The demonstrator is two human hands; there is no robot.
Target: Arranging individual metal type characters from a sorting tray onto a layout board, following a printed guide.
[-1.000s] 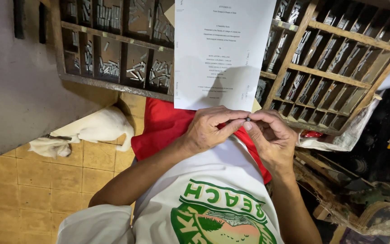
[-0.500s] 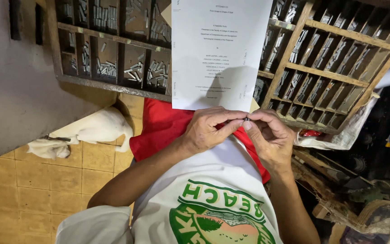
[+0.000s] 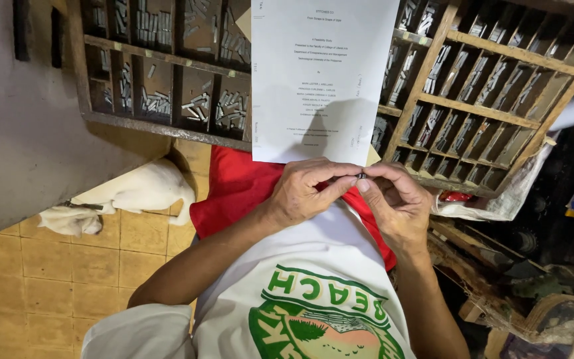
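A small dark metal piece (image 3: 361,176) was pinched between the fingers of the left hand (image 3: 303,193) and the right hand (image 3: 396,203), held just below a printed white sheet (image 3: 323,80), wooden compartment trays of metal type (image 3: 479,100) were set behind, a white dog (image 3: 127,196) was lying on the tiled floor (image 3: 41,279)

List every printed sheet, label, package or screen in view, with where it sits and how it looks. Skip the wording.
Printed sheet: white upright rectangle, centred dark lines of text, propped between the two wooden type cases, just above the hands.
Shirt print: green curved lettering around a round picture, on the person's white shirt, bottom centre.
Small red packet: lies on crumpled paper right of the right hand; details too small to tell.
No screens.
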